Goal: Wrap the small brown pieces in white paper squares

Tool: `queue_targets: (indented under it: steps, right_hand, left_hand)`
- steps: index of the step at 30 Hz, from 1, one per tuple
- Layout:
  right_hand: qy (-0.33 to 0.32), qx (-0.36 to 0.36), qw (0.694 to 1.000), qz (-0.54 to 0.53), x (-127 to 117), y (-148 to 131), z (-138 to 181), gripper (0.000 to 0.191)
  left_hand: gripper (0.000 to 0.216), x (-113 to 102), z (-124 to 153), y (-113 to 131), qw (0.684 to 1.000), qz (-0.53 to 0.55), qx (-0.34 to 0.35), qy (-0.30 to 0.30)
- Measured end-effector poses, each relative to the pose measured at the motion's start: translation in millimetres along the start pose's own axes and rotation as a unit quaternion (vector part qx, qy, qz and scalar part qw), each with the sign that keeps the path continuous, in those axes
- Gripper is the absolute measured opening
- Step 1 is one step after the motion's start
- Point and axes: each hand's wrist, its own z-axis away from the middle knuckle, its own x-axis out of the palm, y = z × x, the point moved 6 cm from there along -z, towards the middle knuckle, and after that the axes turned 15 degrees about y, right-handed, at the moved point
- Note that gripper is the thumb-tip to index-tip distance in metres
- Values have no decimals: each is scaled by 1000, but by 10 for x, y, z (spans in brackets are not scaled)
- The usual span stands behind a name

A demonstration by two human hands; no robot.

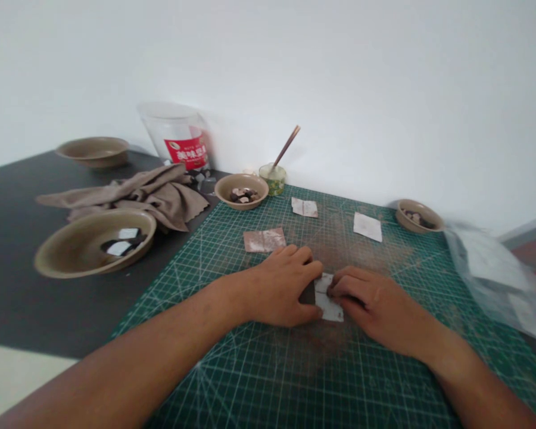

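A small white sheet (pixel 329 311), probably sandpaper, lies on the green cutting mat (pixel 250 381). It has a dark crease or line across it. My left hand (pixel 281 287) spans its left side, thumb and fingertips pressing the sheet down at its edges. Over the sheet's right side, my right hand (pixel 375 305) has its fingers pinched together on something small and dark, mostly hidden by the fingertips. Beyond the hands lie a brown-dusted sheet (pixel 264 240), a creased white sheet (pixel 304 207) and a plain white sheet (pixel 368 227). Brown dust covers the mat around them.
Small bowls of brown pieces stand at the back (pixel 241 205) and right (pixel 418 228). Left are a larger bowl (pixel 71 250), a brown cloth (pixel 161 199), another bowl (pixel 93 161) and a clear tub (pixel 161 128). A green cup (pixel 274 186) holds sticks; a plastic bag (pixel 486 286) lies right.
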Motion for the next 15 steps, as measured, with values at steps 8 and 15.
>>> queue_targets:
  steps: [8,15]
  right_hand:
    - [29,-7,999,21,-31,0,-12,13]
    - [-16,-53,998,-12,11,-66,-5,14]
  left_hand:
    - [40,35,-8,-10,1000,-1,0,0]
    - [39,37,-22,0,1000,-2,2,-13]
